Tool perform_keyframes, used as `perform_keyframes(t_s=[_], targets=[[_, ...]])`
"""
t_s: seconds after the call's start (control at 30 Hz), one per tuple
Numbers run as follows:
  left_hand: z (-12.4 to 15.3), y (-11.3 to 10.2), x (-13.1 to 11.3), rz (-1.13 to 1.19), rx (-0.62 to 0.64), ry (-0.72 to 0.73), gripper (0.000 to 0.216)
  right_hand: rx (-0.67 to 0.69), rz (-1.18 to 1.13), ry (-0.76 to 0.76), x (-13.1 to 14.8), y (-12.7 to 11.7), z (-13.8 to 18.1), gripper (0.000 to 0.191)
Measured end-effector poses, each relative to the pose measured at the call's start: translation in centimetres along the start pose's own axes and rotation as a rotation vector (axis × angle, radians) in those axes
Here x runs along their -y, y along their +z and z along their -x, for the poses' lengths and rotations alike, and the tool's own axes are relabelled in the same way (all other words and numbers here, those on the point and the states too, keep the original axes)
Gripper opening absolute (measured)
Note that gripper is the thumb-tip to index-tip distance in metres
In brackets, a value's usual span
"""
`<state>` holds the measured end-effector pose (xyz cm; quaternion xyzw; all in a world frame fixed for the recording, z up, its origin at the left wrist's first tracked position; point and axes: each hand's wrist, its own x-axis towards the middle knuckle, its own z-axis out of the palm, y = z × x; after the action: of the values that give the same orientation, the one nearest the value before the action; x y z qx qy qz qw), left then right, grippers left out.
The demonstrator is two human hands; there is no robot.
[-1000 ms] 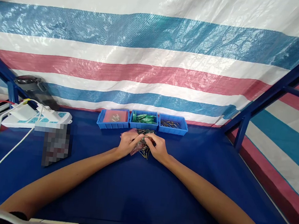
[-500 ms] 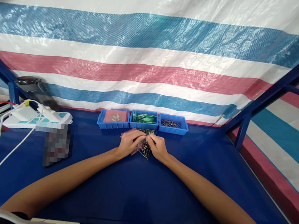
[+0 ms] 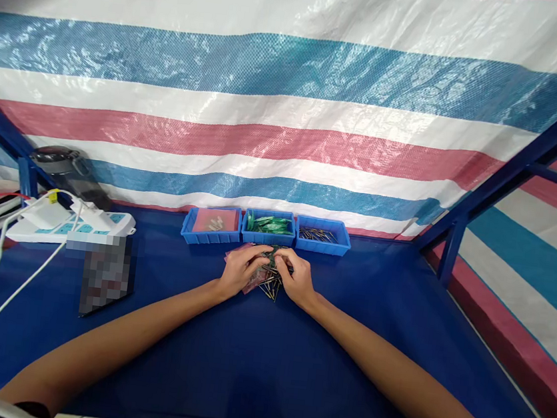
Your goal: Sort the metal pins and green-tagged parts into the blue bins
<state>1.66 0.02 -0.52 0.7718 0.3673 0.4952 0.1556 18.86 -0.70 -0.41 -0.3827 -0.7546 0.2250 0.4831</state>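
Observation:
My left hand [image 3: 238, 271] and my right hand [image 3: 299, 281] are close together over a small heap of thin metal pieces [image 3: 269, 291], dark with brassy parts, that look like drill bits. The fingers of both hands are bent and closed, thumbs facing each other. Between the fingertips some dark green material [image 3: 272, 253] shows, too small to make out. Under and beside my left hand lies a pink clear plastic bag [image 3: 252, 282], partly covered by the fingers. What each pinch holds is hidden.
Three blue bins stand behind my hands: the left bin [image 3: 209, 236] holds a pink sheet with pale pieces, the middle bin [image 3: 268, 239] green packets, the right bin [image 3: 323, 246] thin metal pieces. A power strip [image 3: 65, 230], white cables and a dark bottle [image 3: 69, 172] are at left.
My fingertips have moved slightly apart, the right hand a little to the right, showing more of the heap between them. The whole view has shifted slightly.

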Motion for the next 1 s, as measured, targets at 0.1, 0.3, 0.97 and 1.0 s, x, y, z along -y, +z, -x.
perform_keyframes(t_s=[0.1,0.3,0.97,1.0], targets=[[0.1,0.1,0.1,0.055,-0.006,-0.044,0.026,0.023,-0.035,-0.039,-0.1,0.1,0.1,0.022],[0.3,0.2,0.3,0.050,0.027,-0.025,0.026,0.052,-0.004,-0.151,-0.2,0.4,0.0,0.021],[-0.4,0.3,0.0,-0.068,0.081,0.127,0.021,-0.037,0.026,0.033,-0.8,0.3,0.0,0.050],[-0.3,0.3,0.1,-0.074,0.086,0.131,0.022,-0.035,0.022,0.034,-0.9,0.3,0.0,0.051]])
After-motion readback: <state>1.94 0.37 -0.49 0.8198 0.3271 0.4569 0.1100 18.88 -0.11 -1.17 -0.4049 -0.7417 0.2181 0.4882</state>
